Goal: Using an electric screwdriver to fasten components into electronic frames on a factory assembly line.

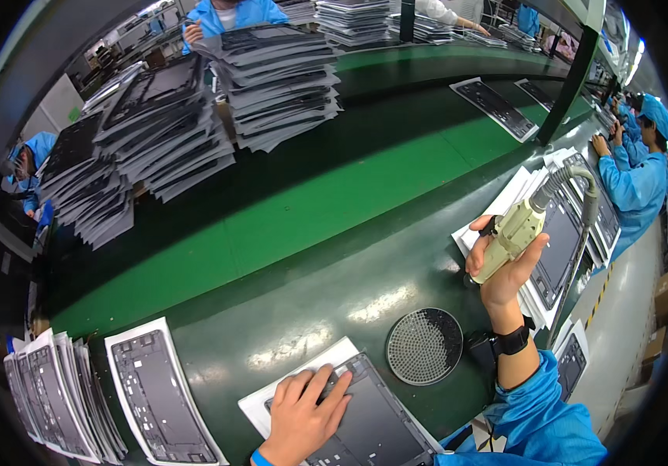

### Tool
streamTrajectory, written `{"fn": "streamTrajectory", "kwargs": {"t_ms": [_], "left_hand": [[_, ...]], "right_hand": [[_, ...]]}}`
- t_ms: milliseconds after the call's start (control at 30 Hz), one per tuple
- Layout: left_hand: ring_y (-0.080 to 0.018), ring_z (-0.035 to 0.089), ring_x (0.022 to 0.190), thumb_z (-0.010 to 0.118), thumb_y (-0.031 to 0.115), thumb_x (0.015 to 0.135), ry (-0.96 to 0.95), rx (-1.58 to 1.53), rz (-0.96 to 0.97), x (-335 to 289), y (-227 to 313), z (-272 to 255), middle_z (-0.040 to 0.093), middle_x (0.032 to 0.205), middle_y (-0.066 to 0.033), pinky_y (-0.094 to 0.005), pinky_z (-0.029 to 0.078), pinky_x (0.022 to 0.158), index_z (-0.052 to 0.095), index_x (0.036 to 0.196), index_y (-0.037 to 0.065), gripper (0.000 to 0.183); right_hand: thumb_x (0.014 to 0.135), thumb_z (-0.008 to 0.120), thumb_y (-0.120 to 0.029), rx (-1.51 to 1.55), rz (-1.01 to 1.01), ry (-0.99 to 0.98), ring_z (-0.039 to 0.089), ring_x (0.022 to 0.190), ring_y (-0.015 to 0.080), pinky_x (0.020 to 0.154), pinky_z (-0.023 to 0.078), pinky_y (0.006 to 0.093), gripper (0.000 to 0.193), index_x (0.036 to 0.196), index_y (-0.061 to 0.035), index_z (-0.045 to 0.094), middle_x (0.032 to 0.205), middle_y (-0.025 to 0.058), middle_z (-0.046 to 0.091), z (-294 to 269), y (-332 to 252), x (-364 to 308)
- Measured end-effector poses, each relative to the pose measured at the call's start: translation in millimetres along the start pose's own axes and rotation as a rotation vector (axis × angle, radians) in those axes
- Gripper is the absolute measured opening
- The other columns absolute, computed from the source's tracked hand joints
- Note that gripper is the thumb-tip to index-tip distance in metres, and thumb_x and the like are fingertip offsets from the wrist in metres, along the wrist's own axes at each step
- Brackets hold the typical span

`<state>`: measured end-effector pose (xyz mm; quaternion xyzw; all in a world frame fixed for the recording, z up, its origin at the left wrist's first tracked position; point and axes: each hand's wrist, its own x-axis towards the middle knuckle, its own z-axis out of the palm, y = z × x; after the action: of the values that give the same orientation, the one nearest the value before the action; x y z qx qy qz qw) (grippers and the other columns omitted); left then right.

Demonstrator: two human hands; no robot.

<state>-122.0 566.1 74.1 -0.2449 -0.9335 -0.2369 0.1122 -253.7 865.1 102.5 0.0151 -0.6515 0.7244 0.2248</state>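
My left hand (306, 412) lies spread over the upper left part of a dark grey tablet housing (376, 415), which rests on a white sheet (335, 354) at the near edge of the bench. My right hand (511, 279) is wrapped round a beige handheld tool (514, 237), raised at the right. A grey corrugated hose (555, 184) runs from the tool's upper end and bends down. The tool's lower tip is partly hidden by my fingers. Between the hands sits a round dish (411, 356) with a gridded bottom and small dark pieces along one side.
Another housing (153, 392) lies left of my left hand, beside a leaning stack (58, 396). More housings (559, 245) are piled behind the tool. Tall stacks (167, 132) stand across the green conveyor belt (287, 210). A dark post (571, 85) rises at the right. Co-workers (641, 175) work nearby.
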Motion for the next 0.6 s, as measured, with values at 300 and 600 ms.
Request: {"fn": "streamTrajectory", "kwargs": {"t_ms": [300,600], "left_hand": [[-0.0295,0.053,0.111,0.072,0.019,0.081,-0.094,-0.046,0.063,6,-1,8,0.058,0.125,-0.0106,-0.0441,0.040,0.093,0.067,0.119,0.010,0.039],[-0.0276,0.052,0.110,0.071,0.021,0.080,-0.087,-0.018,0.058,2,-2,9,0.056,0.124,-0.0091,-0.0443,0.040,0.093,0.066,0.120,0.011,0.041]], "right_hand": [[0.071,0.027,-0.098,0.269,-0.257,-0.026,0.041,0.037,0.0158,0.037,0.037,0.0299,0.104,0.102,-0.0002,0.046,0.053,0.0035,0.048,-7,-53,-31],[0.081,0.036,-0.087,0.159,-0.229,-0.403,0.056,0.043,0.0229,0.045,0.051,0.0399,0.086,0.099,-0.0049,0.051,0.058,0.0118,0.059,46,-44,-86]]}}
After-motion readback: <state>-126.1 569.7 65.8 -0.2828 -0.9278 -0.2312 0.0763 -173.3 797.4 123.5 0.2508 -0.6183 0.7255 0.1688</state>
